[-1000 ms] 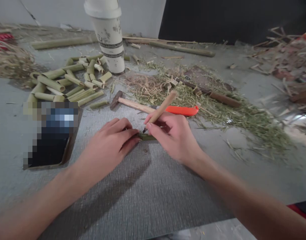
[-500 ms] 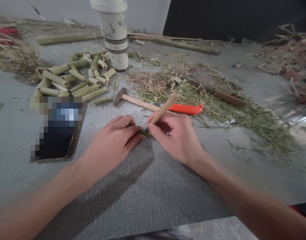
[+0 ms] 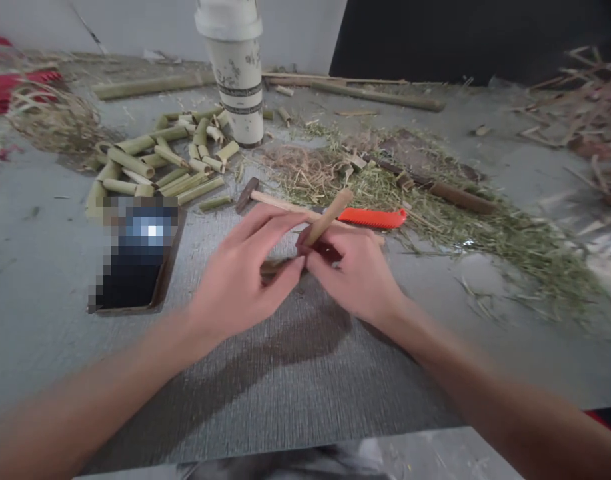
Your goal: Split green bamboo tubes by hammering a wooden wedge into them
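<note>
My right hand pinches a wooden-handled tool between thumb and fingers, its round light handle leaning up and to the right. Whatever working end it has is hidden by my fingers. My left hand is close beside it, thumb and index finger stretched apart, the thumb tip beside my right thumb. Below and behind the left fingers, a short green bamboo piece shows in part on the grey textured mat. Just beyond the hands lie a hammer and an orange-handled tool.
A phone, partly pixelated, lies left of my hands. Behind it is a heap of cut bamboo pieces, with a tall paper cup alongside. Green shavings spread to the right. Bamboo poles lie at the back.
My left hand has moved up and right, its fingers lifting and spreading off the bamboo piece toward the right hand. The right hand still grips the wooden-handled tool. The view has shifted slightly.
</note>
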{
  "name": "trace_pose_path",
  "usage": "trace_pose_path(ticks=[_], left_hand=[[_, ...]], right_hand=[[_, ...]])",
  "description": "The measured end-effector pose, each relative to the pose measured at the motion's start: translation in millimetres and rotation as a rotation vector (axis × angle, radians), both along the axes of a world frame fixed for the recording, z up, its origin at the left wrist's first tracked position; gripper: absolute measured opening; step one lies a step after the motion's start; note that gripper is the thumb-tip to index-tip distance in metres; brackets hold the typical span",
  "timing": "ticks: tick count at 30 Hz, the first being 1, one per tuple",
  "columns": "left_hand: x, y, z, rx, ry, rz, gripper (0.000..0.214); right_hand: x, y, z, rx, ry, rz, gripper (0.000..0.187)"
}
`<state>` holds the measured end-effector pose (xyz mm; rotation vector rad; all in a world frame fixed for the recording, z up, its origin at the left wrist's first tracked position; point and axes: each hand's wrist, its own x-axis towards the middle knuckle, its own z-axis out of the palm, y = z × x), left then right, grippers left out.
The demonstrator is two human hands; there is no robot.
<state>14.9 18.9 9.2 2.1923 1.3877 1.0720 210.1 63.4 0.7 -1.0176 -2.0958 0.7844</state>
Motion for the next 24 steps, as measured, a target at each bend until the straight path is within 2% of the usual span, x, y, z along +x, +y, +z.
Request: trace_pose_path(ticks=[2,5,10,16,20,24], left_hand=[[6,8,3.7,-0.045,-0.141,-0.050,0.040],[13,22,4.0,-0.201,-0.353,-0.155,0.041],[14,36,-1.0,-0.369,-0.400,-0.260,0.035],[6,37,-2.5,-0.343,-0.422,-0.308,0.033],[4,38,-4.8,-0.320,-0.450,-0.324,0.033],[5,38,-7.2,-0.309,-0.468,-0.313,0.031]], right_hand=[[0,1,-1.1,0.014,0.007,0.032,0.015],[0,2,-2.7,0.050,0.024,0.059,0.018],[-3,4,-4.7,0.093,0.025,0.057,0.029],[-4,3,-4.9,0.112,-0.028,0.072,0.020],[1,6,-0.3,0.134,-0.059,0.117,0.023],[8,13,5.3,0.138,-0.128,0.102,0.031]])
